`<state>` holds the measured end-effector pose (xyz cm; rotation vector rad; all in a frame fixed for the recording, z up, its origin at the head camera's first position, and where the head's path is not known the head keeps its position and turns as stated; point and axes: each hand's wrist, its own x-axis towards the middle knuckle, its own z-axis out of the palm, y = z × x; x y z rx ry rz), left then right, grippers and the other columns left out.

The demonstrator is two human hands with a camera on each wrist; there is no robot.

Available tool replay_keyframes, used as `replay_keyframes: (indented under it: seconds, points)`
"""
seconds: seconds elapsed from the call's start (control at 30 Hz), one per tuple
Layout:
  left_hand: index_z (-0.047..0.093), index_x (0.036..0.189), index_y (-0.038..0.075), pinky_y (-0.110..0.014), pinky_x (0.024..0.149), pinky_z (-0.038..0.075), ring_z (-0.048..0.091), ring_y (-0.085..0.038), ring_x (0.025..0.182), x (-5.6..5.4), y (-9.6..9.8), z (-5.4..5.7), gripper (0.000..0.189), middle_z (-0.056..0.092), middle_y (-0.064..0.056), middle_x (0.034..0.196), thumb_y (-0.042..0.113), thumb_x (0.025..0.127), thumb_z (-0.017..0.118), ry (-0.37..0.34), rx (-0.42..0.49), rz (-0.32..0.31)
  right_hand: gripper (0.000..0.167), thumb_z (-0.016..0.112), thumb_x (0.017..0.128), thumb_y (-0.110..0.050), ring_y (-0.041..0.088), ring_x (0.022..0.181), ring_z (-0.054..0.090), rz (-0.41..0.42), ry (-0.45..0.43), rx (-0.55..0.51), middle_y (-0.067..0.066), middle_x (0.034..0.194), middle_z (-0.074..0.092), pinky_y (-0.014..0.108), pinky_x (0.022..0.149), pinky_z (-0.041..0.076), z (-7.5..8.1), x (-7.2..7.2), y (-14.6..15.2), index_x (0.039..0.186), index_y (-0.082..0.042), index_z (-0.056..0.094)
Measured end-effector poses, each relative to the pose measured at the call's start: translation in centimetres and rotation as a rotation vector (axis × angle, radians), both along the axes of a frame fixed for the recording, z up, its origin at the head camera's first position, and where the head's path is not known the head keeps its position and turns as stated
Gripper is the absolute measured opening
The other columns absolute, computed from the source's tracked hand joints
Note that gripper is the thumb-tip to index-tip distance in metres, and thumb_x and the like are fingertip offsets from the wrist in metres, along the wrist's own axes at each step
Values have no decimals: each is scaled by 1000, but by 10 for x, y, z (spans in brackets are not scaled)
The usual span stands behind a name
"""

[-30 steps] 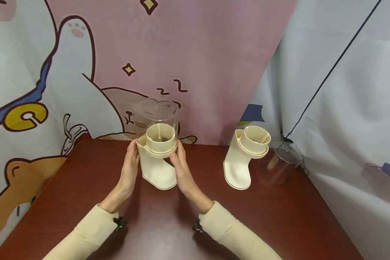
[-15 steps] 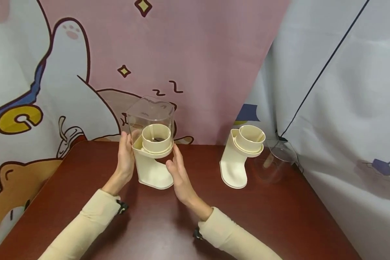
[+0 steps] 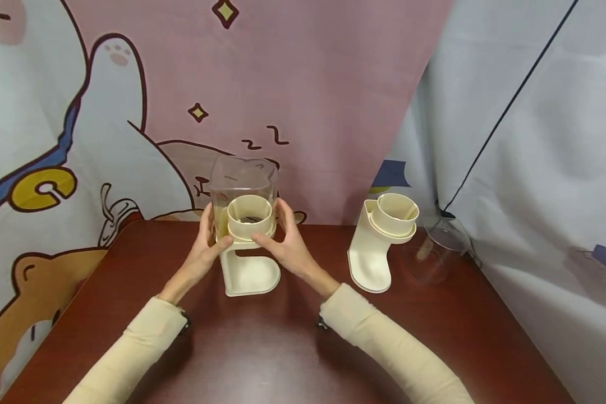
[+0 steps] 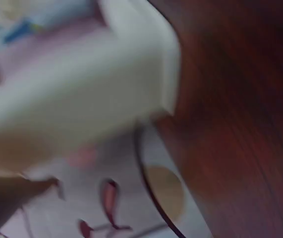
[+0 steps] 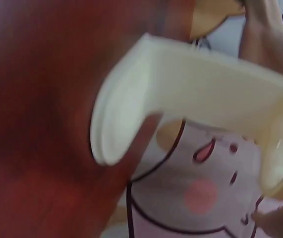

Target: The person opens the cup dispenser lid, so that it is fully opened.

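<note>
A cream plastic stand [image 3: 249,275] with a flat foot and a round collar [image 3: 249,229] stands on the table left of centre in the head view. Around and behind the collar rises a clear plastic container [image 3: 242,171]. My left hand [image 3: 202,255] grips the stand's upper part from the left, thumb at the front. From the right my right hand [image 3: 294,249] grips the same part, its thumb also across the front below the collar. The right wrist view shows the stand's back wall [image 5: 200,82] and foot from the side. In the left wrist view the stand [image 4: 82,89] is blurred.
To the right is a second cream stand [image 3: 371,258] with a collar of its own. Beside it, at the table's right edge, a clear plastic container [image 3: 429,258] stands near a black cord. Patterned curtains [image 3: 333,112] enclose the back and sides of the dark red table [image 3: 262,348].
The held stand has turned a little, its foot now pointing more to the right. Both hands have closed in from flat against its sides, with the thumbs brought round to the front.
</note>
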<state>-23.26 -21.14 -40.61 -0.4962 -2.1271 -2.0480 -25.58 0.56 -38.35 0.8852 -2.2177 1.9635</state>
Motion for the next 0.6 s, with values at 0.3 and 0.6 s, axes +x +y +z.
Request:
replay_keyframes:
  seconds: [0.3, 0.6]
  points:
    - [23, 153, 15, -19, 94, 48, 57, -7, 114, -13, -2, -10, 100, 48, -22, 139, 2, 75, 84, 115, -111, -112, 102, 75, 74, -67, 25, 130, 52, 84, 29, 52, 2, 142, 48, 36, 110, 41, -8, -11, -3, 152, -23, 25]
    - [30, 150, 8, -20, 93, 50, 60, -8, 109, 31, 3, -17, 95, 58, -7, 129, -2, 72, 84, 153, -108, -145, 97, 76, 75, -65, 25, 131, 51, 68, 26, -3, -2, 143, 49, 35, 108, 42, -17, 39, 1, 151, -32, 25]
